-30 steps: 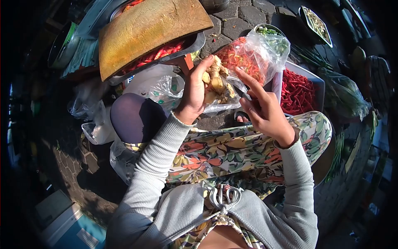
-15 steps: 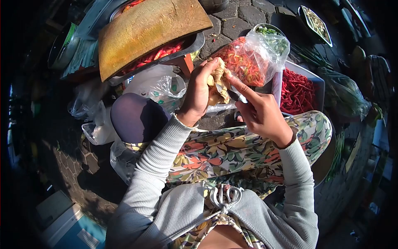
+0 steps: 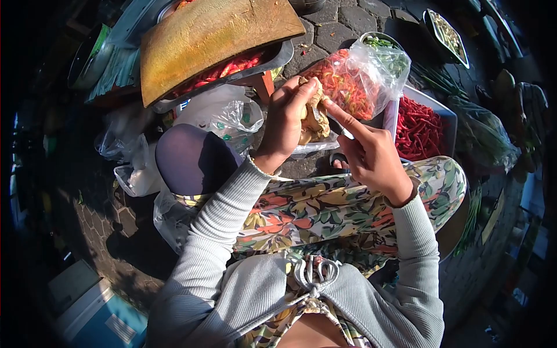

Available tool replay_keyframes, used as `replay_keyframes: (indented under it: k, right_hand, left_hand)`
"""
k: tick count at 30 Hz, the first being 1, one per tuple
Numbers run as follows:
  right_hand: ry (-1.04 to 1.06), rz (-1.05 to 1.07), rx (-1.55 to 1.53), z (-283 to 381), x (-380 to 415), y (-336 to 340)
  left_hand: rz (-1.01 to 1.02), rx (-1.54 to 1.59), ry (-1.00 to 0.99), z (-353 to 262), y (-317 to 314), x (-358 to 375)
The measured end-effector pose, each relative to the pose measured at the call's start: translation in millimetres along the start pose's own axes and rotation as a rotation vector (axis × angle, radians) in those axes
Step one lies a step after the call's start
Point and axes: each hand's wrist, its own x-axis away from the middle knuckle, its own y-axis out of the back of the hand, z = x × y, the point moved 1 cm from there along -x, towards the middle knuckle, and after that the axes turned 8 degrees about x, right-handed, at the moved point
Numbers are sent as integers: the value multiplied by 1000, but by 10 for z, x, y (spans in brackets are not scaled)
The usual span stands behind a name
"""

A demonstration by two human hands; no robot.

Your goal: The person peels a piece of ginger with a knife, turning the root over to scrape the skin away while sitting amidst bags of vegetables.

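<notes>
Over my crossed legs, my left hand (image 3: 282, 119) is closed round a knobbly piece of ginger (image 3: 314, 116), thumb along its top. My right hand (image 3: 374, 156) is on the other side, with its index finger stretched out to touch the ginger's upper right edge. Its other fingers are curled round a small knife; the blade showed a moment ago, but now it is mostly hidden by the hand. Under the ginger is a clear plastic tray or bag (image 3: 318, 147), partly covered by my hands.
A worn wooden board (image 3: 214, 43) lies across a tray of red chillies (image 3: 229, 69). Further right are a bag of chopped chillies (image 3: 348, 81), a crate of thin red chillies (image 3: 418, 127) and bagged greens (image 3: 481, 130). Plastic bags (image 3: 229, 113) lie near my left knee.
The ginger has turned and shifted slightly right in my left hand. My right hand has moved a little right, and the bright blade has gone from view behind it.
</notes>
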Motion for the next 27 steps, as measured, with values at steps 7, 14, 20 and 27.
replay_keyframes:
  k: [7, 14, 20, 27]
  right_hand:
    - [61, -87, -42, 7, -13, -11]
    - [-97, -164, -159, -147, -18, 106]
    - [-111, -175, -86, -62, -18, 61]
    - [119, -166, 42, -78, -25, -21]
  left_hand:
    - [-27, 104, 26, 26, 7, 1]
    - [-61, 636, 245, 3, 43, -81]
    - [2, 757, 383, 133, 158, -138]
    - [-113, 721, 462, 150, 162, -132]
